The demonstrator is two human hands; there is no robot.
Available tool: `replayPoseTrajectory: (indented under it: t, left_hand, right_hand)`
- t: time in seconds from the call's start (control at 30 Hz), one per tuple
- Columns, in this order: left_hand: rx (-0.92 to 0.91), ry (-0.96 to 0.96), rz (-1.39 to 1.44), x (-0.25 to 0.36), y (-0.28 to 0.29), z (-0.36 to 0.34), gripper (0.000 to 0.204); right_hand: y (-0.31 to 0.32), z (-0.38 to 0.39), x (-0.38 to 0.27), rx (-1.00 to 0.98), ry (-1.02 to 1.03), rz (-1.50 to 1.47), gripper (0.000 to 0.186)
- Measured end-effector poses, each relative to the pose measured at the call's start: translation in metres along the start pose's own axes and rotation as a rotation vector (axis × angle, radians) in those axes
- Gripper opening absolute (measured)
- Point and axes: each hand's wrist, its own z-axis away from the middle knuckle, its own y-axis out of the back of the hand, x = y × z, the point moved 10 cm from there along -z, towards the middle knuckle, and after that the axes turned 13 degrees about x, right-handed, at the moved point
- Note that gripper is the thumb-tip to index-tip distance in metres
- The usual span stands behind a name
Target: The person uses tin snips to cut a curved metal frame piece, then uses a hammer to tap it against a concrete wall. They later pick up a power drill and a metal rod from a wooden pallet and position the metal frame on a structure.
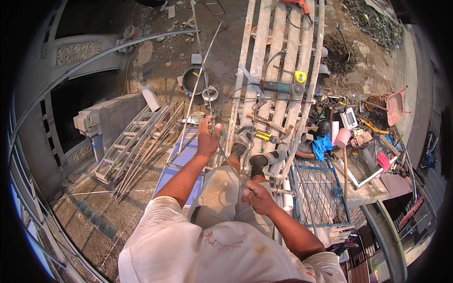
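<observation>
A thin, bent grey rod or cable (221, 150) runs from the top of the view down past both my hands. My right hand (257, 195) is closed around its lower part, in front of my thigh. Farther forward, my left hand (206, 137) is raised with thumb and fingers apart, and the rod passes between them; no firm grip shows. My feet rest on a scaffold of wooden planks (279, 56). On the planks ahead lie an angle grinder (283, 87), a yellow tape measure (300, 77), a hammer (266, 122) and a yellow-handled tool (267, 137).
An orange power tool (297, 6) sits at the planks' far end. Below left are a ladder (134, 141), grey blocks (111, 113), a black bucket (193, 81) and blue-violet panels (181, 153). To the right are a blue metal grille (321, 193), mixed debris and a red wheelbarrow (395, 107).
</observation>
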Motion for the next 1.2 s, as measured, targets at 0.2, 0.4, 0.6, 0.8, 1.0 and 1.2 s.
replayPoseTrajectory:
  t: [0.2,0.4,0.6,0.8,1.0,1.2]
  left_hand:
    - [-0.373,0.063,0.087,0.002,-0.063,0.1,0.061]
    - [-0.547,0.065,-0.157,-0.046,-0.093,0.104,0.056]
    - [-0.699,-0.146,-0.635,-0.163,-0.192,0.028,0.054]
    - [-0.766,-0.293,-0.948,-0.202,-0.31,-0.046,0.056]
    - [-0.561,-0.247,-0.922,-0.217,-0.38,-0.096,0.07]
    - [-0.616,-0.284,-0.943,-0.205,-0.384,-0.104,0.052]
  right_hand:
    - [0.017,-0.019,-0.049,0.315,0.057,-0.679,0.029]
    - [0.146,0.009,-0.041,0.723,0.233,-0.794,0.022]
    - [0.237,0.05,-0.04,0.846,0.37,-0.847,0.02]
    - [0.269,0.055,-0.098,0.654,0.673,-0.924,0.028]
    - [0.302,0.036,-0.124,0.571,0.776,-0.921,0.021]
    - [0.308,0.011,-0.131,0.559,0.801,-0.921,0.012]
